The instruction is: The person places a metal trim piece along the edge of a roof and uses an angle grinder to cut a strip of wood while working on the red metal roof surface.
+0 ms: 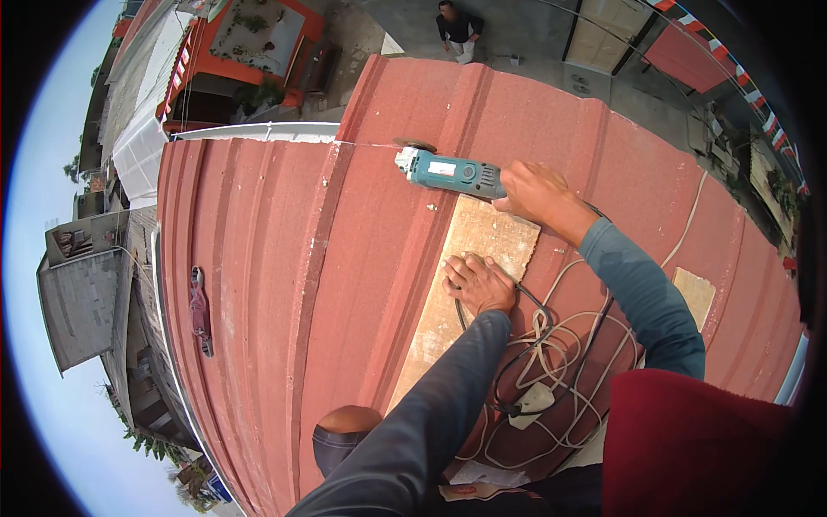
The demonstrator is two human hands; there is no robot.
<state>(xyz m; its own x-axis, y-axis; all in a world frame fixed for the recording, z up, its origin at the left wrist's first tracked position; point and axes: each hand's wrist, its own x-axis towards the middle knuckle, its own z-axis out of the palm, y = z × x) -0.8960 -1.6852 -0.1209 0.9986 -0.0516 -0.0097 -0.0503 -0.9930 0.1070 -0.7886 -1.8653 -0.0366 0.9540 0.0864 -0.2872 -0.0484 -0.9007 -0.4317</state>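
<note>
My right hand is wrapped round the rear of a teal angle grinder. The grinder lies nearly sideways over the red ribbed roof sheet, its head to the left. Its thin cutting disc is beside a pale line running across the sheet; whether it touches the metal I cannot tell. Lower down, my left hand rests with fingers spread on a worn wooden board laid slantwise over the ribs. A black cable passes beneath that hand.
Loops of pale extension cord and a whitish socket block lie right of my left forearm. Another board piece is farther right. A dark red strap-like item lies at left. Past the roof's far edge, a person stands below.
</note>
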